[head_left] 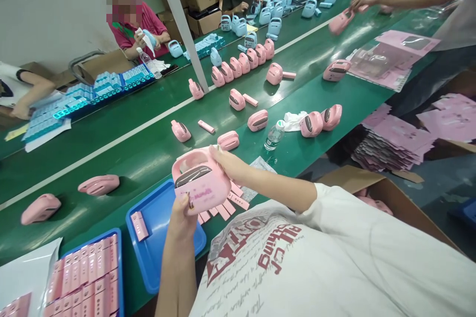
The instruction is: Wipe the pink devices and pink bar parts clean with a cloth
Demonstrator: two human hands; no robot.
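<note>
Both my hands are on a pink handled plastic case [210,192], with a dark glossy window and printing on its front. My left hand [183,213] grips its lower left corner, thumb on the printed face. At the upper right side, by the handle, my right hand [225,161] closes round its edge, some fingers hidden behind. Below the case lies a blue tray [148,262] with one pink stick-shaped piece [139,226] in it. Several similar pink pieces [225,209] lie loose beside the tray. Just beyond my right hand, another pink case [228,140] lies on the green belt.
More pink cases [243,63] stand in a row along the green belt [148,158]. A water bottle [274,136] is near the edge. A second blue tray [119,267] holds rows of pink pieces. At right, a co-worker's hand [364,1] holds a pink case. Co-workers handle blue cases opposite.
</note>
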